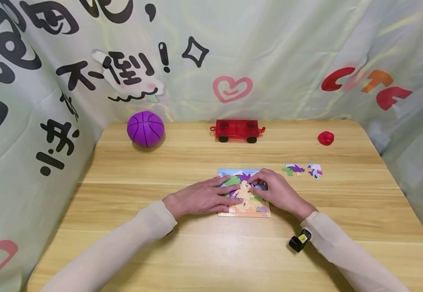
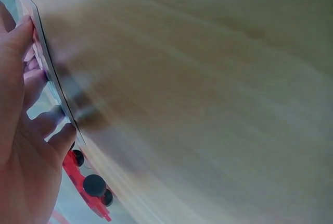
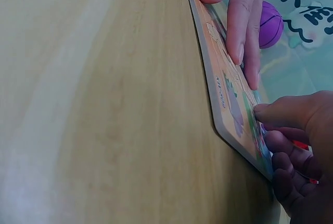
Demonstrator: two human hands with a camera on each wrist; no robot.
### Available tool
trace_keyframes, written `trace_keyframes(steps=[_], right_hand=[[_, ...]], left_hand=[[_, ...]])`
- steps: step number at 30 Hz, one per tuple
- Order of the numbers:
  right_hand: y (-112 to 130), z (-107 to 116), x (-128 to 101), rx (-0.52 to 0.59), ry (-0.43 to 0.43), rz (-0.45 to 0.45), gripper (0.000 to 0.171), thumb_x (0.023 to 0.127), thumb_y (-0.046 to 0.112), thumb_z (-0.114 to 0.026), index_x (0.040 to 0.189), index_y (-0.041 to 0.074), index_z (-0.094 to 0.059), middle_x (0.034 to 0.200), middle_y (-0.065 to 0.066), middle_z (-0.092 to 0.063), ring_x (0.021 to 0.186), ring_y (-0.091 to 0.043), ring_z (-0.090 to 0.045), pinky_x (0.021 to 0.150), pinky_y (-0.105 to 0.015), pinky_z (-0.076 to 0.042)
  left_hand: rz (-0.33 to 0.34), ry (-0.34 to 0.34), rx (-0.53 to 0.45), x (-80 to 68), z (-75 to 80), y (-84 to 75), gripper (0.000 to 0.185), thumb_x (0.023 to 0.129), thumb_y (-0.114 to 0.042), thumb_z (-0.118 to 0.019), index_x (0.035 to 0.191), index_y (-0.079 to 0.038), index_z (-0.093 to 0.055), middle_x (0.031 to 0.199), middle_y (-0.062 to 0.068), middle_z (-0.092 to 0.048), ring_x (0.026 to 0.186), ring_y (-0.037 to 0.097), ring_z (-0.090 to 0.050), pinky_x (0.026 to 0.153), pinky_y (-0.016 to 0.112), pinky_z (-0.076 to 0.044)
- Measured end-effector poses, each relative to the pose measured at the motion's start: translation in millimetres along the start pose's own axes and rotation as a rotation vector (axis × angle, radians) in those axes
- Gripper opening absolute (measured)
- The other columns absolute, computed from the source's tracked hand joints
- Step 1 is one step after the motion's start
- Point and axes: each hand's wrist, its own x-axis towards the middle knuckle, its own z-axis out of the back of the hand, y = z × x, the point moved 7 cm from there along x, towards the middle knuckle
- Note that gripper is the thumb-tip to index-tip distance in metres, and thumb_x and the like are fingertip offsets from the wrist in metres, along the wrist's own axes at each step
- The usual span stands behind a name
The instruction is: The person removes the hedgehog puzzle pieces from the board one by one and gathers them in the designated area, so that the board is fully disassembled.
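Puzzle point(image 1: 246, 205) on table point(image 1: 204, 259)

Head: nine o'clock side covered by the spread left hand point(image 1: 206, 196); three o'clock side touched by the curled right hand point(image 1: 277, 190), whose grip cannot be told. Left wrist: puzzle seen edge-on. Right wrist: touched by both.

**Cloth backdrop point(image 1: 284, 48) spells “CUTE” point(image 1: 378, 79)**

The red, pink and orange letters stand beyond the right hand point(image 1: 279, 190); black characters point(image 1: 126, 68) beyond the left hand point(image 1: 202, 196) include “不倒!” Small print on the puzzle point(image 1: 249, 206) under the hands is illegible.
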Motion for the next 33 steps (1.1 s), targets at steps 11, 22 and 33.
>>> trace_keyframes(steps=[11,22,33], right_hand=[[0.8,-2.2,1.9,0.007,0.016,-0.023,0.018,0.092,0.024,-0.074,0.109,0.018,-0.072,0.095,0.005,-0.063,0.086,-0.013,-0.056,0.077,-0.031,-0.051],[1.0,-0.5,3.2,-0.002,0.014,-0.016,0.016,0.091,0.024,-0.075,0.107,0.018,-0.072,0.093,0.006,-0.063,0.084,-0.012,-0.056,0.075,-0.03,-0.05],[8.3,-2.0,11.7,0.009,0.003,0.007,0.015,0.094,0.024,-0.072,0.108,0.019,-0.073,0.094,0.008,-0.063,0.083,-0.01,-0.059,0.072,-0.028,-0.052]], left_hand=[[-0.021,-0.035,0.07,-2.6,2.0,-9.4,0.05,0.109,-0.041,-0.038,0.156,-0.026,-0.037,0.162,0.004,-0.034,0.151,0.029,-0.027,0.124,0.039,-0.024],[-0.015,-0.001,0.089,-3.8,0.8,-19.8,0.05,0.11,-0.036,-0.035,0.156,-0.018,-0.036,0.163,0.0,-0.031,0.152,0.017,-0.025,0.123,0.03,-0.024],[-0.042,-0.03,0.158,-2.4,-1.7,-24.7,0.05,0.109,-0.035,-0.036,0.157,-0.019,-0.034,0.162,-0.001,-0.033,0.151,0.02,-0.027,0.124,0.032,-0.021]])
